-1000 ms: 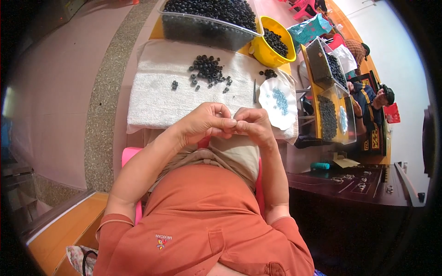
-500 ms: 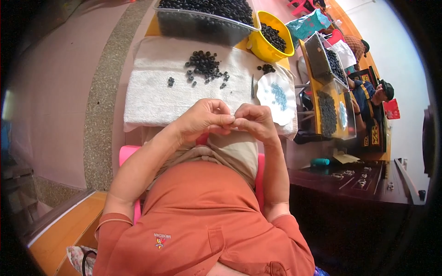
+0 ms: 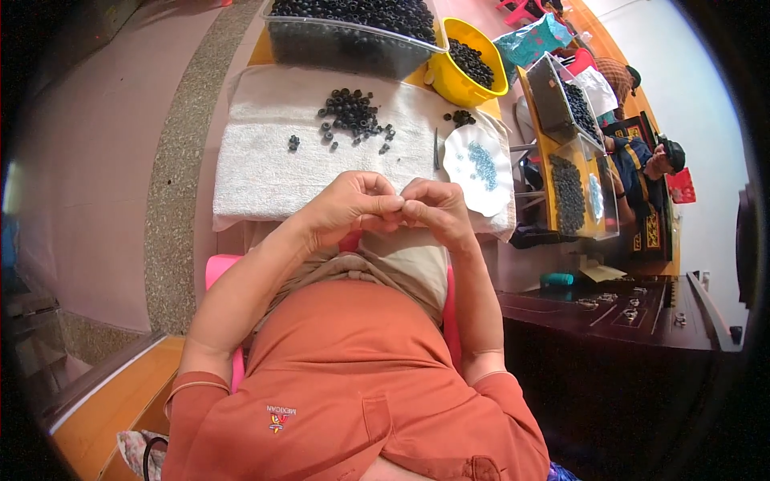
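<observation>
On the left, the white towel (image 3: 265, 168) covers the near part of the tabletop (image 3: 258, 56), and a loose heap of small black rings (image 3: 350, 114) lies on its far half, with a few strays just left and right of the heap. A ring nudged toward the towel's edge could roll off to the floor (image 3: 104, 144), since nothing there holds it back.

Just near the towel's near edge, over the lap, the left hand (image 3: 346, 207) and the right hand (image 3: 433, 210) meet fingertip to fingertip. The fingers of both are pinched closed on something very small between them; it is too tiny to make out, so whether it is a ring or a blue piece cannot be told. Held this way above the lap and not above the towel, a slip of the pinch would likely drop it into the folds of the clothing, where it would be hard to find.

Further right, a white plate (image 3: 459, 156) of small blue pieces (image 3: 482, 164) sits at the towel's right end, close to the right hand; an elbow or wrist swing could tip it.

At the far right, the clear tub (image 3: 345, 48) and yellow bowl (image 3: 449, 84) hold more black rings.
</observation>
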A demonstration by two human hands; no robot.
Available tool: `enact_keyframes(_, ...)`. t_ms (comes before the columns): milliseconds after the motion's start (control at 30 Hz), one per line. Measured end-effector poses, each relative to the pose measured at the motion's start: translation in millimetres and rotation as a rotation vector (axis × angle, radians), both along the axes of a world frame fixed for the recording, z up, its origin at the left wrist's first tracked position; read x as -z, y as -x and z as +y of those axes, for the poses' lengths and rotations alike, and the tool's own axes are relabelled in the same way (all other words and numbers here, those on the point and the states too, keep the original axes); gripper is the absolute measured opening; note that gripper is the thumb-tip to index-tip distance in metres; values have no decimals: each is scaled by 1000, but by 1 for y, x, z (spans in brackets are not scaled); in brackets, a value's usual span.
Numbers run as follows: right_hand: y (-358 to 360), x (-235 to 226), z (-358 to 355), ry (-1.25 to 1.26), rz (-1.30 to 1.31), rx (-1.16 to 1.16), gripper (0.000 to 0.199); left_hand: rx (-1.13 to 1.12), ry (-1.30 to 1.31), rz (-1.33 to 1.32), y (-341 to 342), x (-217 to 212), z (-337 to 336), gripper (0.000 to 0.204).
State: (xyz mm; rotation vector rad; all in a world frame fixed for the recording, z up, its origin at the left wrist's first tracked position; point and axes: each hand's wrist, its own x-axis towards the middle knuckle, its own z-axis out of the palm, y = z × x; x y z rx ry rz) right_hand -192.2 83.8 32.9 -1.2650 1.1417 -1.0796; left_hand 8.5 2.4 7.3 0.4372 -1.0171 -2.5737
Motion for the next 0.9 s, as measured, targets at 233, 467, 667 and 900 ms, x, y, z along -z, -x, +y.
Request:
enact_keyframes(233,-2,9,4,84,-16,76,8,-39,-6,-39,1,-6,2,15)
enact_keyframes(467,4,12,6,110,40,82,6,-43,8,-41,3,-5,3,16)
enact_keyframes(667,9,1,9,42,207,36,7,-59,73,-82,3,1,4,18)
enact_keyframes(900,5,-17,8,36,349,-39,12,-20,131,-116,3,0,3,21)
